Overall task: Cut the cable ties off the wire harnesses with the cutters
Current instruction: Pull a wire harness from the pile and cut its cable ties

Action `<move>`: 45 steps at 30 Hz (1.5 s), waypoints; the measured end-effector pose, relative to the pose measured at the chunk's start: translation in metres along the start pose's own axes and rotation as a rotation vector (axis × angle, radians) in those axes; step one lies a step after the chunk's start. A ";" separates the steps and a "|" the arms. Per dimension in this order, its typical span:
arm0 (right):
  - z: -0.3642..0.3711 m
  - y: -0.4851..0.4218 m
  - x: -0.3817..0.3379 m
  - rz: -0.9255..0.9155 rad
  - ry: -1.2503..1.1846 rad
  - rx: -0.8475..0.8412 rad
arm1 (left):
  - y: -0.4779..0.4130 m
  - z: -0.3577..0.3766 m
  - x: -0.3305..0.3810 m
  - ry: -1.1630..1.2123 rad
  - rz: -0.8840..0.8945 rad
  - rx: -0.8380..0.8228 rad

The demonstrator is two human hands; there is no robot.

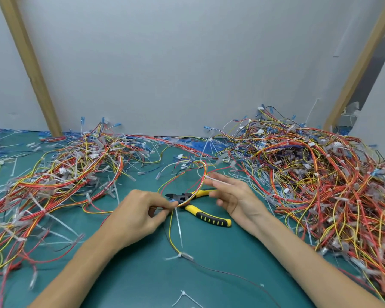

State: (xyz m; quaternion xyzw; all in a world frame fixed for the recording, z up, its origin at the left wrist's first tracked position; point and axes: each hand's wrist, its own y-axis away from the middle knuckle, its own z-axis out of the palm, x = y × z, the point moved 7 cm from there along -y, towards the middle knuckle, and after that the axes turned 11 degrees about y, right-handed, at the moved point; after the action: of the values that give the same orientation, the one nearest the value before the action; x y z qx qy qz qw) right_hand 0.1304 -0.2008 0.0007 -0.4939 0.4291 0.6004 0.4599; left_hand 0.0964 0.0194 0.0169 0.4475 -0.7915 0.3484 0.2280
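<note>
Where left hand (140, 210) pinches harness (205, 170) | cutters (209, 217) partly hidden beneath it

Quick tally: 2 hands (left hand (142, 210), right hand (233, 196)), 1 pair of yellow-handled cutters (211, 217), 1 green bench (142, 274) and 2 wooden posts, a left post (29, 63) and a right post (360, 63). The wire harnesses sit in 2 big heaps, a left heap (76, 172) and a right heap (320, 174), way too tangled to count singly, plus 1 separate harness (204, 168) looped in the middle. I can spot 3 white cable ties (178, 227) on that one, and the loose ones scattered around are past counting.
</note>
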 end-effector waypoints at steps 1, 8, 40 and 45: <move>0.003 0.000 0.001 -0.014 0.063 -0.029 | 0.000 -0.001 -0.001 -0.010 0.001 0.003; 0.004 -0.004 0.006 -0.013 0.122 -0.065 | -0.002 0.003 0.003 0.059 0.009 -0.135; 0.010 0.005 -0.003 -0.200 0.264 -0.091 | 0.002 -0.010 -0.004 -0.060 -0.019 0.221; 0.012 0.005 -0.004 -0.211 0.266 -0.092 | 0.002 -0.011 0.000 -0.070 -0.035 0.254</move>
State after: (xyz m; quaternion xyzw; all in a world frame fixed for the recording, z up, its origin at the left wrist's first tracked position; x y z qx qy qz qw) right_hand 0.1234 -0.1910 0.0064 -0.6318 0.4041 0.4970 0.4364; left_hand 0.0954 0.0290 0.0234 0.4984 -0.7406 0.4258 0.1477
